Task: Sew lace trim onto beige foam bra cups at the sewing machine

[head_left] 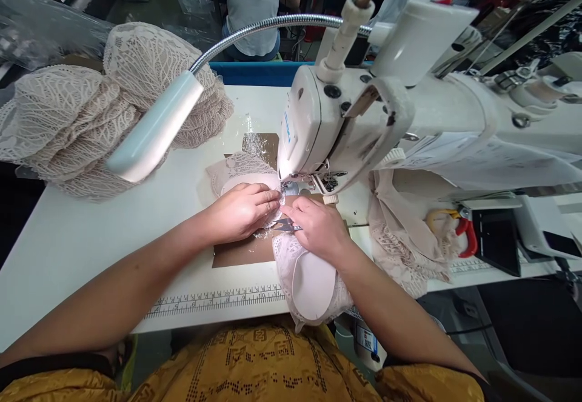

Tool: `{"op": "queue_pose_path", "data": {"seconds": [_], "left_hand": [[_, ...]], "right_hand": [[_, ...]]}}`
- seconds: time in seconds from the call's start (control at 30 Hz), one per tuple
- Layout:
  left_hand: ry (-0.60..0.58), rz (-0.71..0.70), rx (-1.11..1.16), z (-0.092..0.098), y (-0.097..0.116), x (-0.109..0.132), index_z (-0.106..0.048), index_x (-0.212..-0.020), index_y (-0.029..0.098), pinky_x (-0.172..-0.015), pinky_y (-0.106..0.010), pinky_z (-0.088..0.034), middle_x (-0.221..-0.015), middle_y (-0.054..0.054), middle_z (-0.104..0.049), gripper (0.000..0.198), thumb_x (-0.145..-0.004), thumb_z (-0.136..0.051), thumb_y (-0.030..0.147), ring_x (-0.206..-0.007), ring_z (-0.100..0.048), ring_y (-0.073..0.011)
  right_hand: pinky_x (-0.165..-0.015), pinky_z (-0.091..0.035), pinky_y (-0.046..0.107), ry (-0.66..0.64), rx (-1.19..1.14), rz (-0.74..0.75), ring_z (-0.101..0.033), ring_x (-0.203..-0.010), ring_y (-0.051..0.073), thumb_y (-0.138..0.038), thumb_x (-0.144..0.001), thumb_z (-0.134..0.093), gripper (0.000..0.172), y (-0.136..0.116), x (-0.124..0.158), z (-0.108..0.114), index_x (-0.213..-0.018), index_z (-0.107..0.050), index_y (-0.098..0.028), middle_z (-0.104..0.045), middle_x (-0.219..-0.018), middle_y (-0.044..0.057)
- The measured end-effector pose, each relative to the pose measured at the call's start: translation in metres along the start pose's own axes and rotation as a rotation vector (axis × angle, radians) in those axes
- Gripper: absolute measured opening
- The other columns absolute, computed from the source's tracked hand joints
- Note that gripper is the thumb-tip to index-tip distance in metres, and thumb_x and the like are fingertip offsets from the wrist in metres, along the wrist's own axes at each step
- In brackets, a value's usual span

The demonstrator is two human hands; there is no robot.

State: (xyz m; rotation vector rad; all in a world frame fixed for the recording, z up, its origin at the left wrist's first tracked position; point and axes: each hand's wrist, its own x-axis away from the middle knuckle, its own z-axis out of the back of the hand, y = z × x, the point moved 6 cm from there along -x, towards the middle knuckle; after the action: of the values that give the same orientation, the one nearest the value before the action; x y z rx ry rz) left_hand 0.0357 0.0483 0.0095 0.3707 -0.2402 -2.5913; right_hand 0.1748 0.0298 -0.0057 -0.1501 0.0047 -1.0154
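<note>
A pale lace bra point(240, 165) with smooth padded cups lies under the sewing machine point(309, 117). My left hand point(243, 211) rests on one cup, fingers together and fingertips pressing the lace close beside the needle area. My right hand point(321, 226) pinches the lace edge just right of those fingertips. Small thread snips point(286, 226) stick out from my right hand, blades pointing left; their handle is hidden in the palm. The other padded cup point(313, 284) hangs toward the table's front edge beneath my right wrist. The machine head partly hides the needle and presser foot.
Piled lace cups point(68, 123) fill the table's left, below a bendable lamp point(154, 126). On the right lie beige fabric pieces point(400, 226), red-and-yellow scissors point(466, 232) and a dark phone-like slab point(495, 241). A printed ruler point(218, 299) runs along the front edge. Someone sits beyond.
</note>
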Motion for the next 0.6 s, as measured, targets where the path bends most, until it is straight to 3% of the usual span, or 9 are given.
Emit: {"op": "queue_pose_path", "data": {"seconds": [0.4, 0.6], "left_hand": [[-0.007, 0.083, -0.031, -0.0013, -0.0009, -0.0020, -0.066, -0.119, 0.013, -0.095, -0.041, -0.048, -0.129, -0.010, -0.064, 0.033, -0.099, -0.045, 0.028, -0.114, -0.056, -0.0261], [0.001, 0.139, -0.016, -0.0031, -0.0056, -0.0010, -0.065, -0.122, 0.014, -0.096, -0.043, -0.048, -0.130, -0.012, -0.063, 0.035, -0.099, -0.044, 0.029, -0.117, -0.055, -0.0276]], "right_hand": [[-0.063, -0.040, 0.031, 0.079, 0.038, -0.055, -0.059, -0.084, 0.021, -0.013, -0.081, -0.050, 0.046, 0.0022, -0.0018, -0.0001, -0.124, -0.064, -0.022, -0.068, -0.102, 0.006], [-0.063, -0.042, 0.032, 0.047, -0.005, -0.122, -0.061, -0.088, 0.023, -0.011, -0.080, -0.048, 0.050, 0.0045, -0.0057, -0.0001, -0.127, -0.062, -0.022, -0.068, -0.106, 0.006]]}}
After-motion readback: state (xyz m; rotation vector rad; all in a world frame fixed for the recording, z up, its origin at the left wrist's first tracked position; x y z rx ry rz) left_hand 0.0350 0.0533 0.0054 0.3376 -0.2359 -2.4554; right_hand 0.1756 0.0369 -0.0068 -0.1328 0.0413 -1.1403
